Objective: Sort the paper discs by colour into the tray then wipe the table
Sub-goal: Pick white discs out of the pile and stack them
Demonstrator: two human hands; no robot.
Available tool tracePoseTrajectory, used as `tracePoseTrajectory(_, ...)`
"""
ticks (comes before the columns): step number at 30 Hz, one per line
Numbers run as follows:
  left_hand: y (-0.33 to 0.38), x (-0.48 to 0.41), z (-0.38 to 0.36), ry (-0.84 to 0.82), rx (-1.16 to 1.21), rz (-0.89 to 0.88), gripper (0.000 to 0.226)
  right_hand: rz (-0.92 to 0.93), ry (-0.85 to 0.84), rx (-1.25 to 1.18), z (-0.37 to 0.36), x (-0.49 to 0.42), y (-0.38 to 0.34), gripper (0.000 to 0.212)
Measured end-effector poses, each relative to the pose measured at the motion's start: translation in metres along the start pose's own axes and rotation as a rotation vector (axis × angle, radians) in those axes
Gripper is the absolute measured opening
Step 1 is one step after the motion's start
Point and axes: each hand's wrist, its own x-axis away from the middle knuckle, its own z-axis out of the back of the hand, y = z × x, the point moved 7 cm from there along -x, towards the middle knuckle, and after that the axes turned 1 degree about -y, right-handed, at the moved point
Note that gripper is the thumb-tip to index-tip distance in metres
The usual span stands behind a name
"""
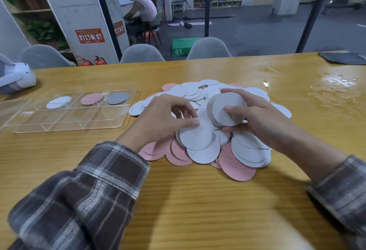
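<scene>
**Item:** paper discs, a loose heap at the centre of the counter.
**Look:** thin, flat and round. Most are white, with pink ones showing under the heap's 6 o'clock edge.
**Tray**: clear and divided, at 9 o'clock from the heap. Its far row holds one white, one pink and one grey disc, each in its own compartment.
**Handling (judged):** light, bendable, and slick against each other, so stacks may fan or slip. Take them by the rim, with the thumb flat on the face.
**Hands:** the right hand has its fingers clamped round a white stack. The left hand has its fingers curled and its thumb pressing a white top disc.
**Also present:** a wet patch and a dark cloth at 2 o'clock.
</scene>
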Motion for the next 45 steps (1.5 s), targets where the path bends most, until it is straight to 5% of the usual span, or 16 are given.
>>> tracePoseTrajectory(8,0.006,0.002,0.000,-0.062,0.444,0.047,0.017,-0.020,0.014,-0.141,-0.001,-0.002,0.001,0.033)
tracePoseTrajectory(20,0.008,0.002,-0.024,0.088,0.601,0.137,0.018,-0.018,-0.014,-0.110,-0.010,0.001,-0.001,0.025)
tracePoseTrajectory(39,0.012,0.003,-0.028,0.082,0.431,0.071,0.021,0.056,-0.068,0.095,-0.002,-0.008,0.010,0.041)
tracePoseTrajectory(45,0.008,0.005,-0.021,-0.159,0.135,0.050,0.022,0.072,-0.033,0.080,0.001,-0.007,0.007,0.034)
